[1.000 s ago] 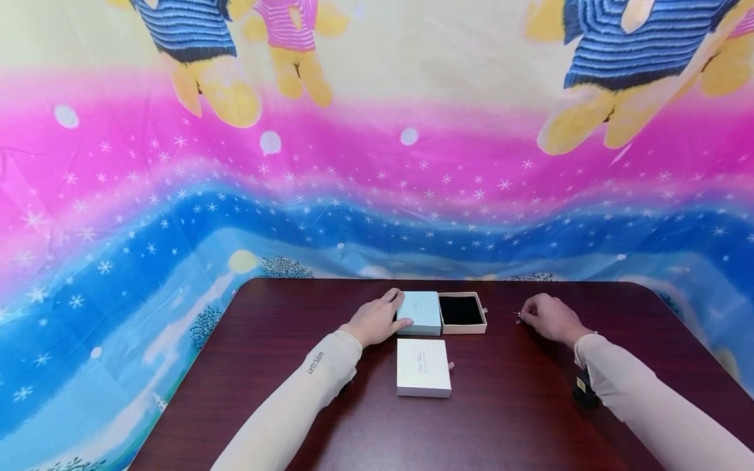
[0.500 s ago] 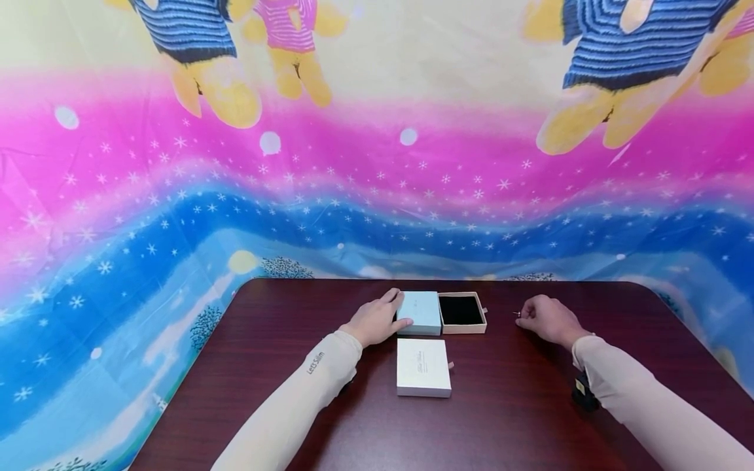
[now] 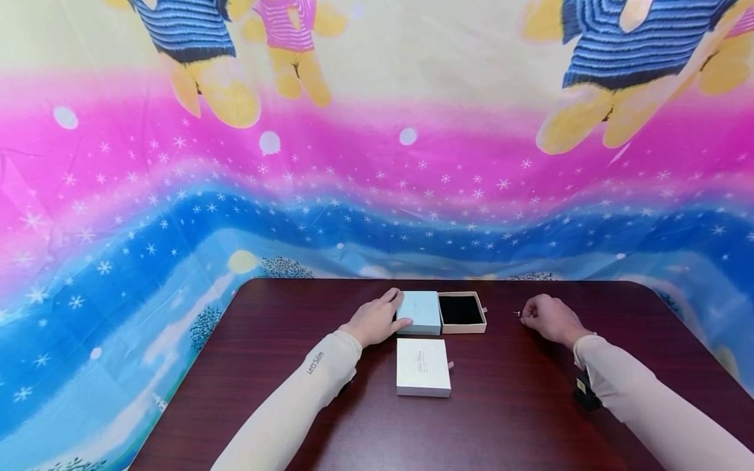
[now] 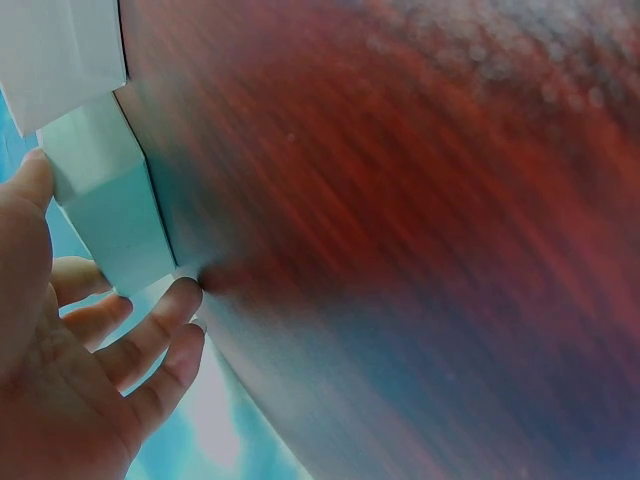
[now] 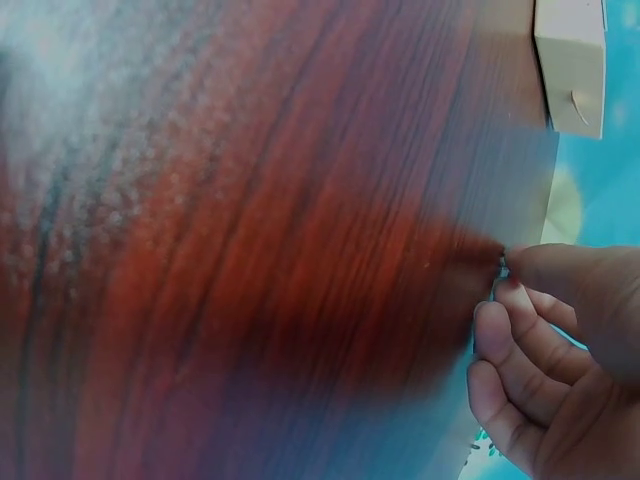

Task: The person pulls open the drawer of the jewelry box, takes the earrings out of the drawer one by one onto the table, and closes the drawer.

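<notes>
Faintly visible low and right of centre in the head view, a tiny, silvery, metallic-looking item (image 3: 517, 314) is pinched between the thumb and fingertip of the right hand (image 3: 552, 318). A pale blue, square cardboard box (image 3: 419, 313) is gripped at its left end between the thumb and parted fingers of the left hand (image 3: 371, 320). The item's exposed end is pointed left; its long axis cannot be told.

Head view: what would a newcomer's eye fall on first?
Probably the colourful snowflake backdrop, filling everything behind the table. Then the light-blue box, held at its left end by the left grip, with an open black-lined tray at its right. Last, right of the tray, a tiny item pinched in the right grip.
</notes>
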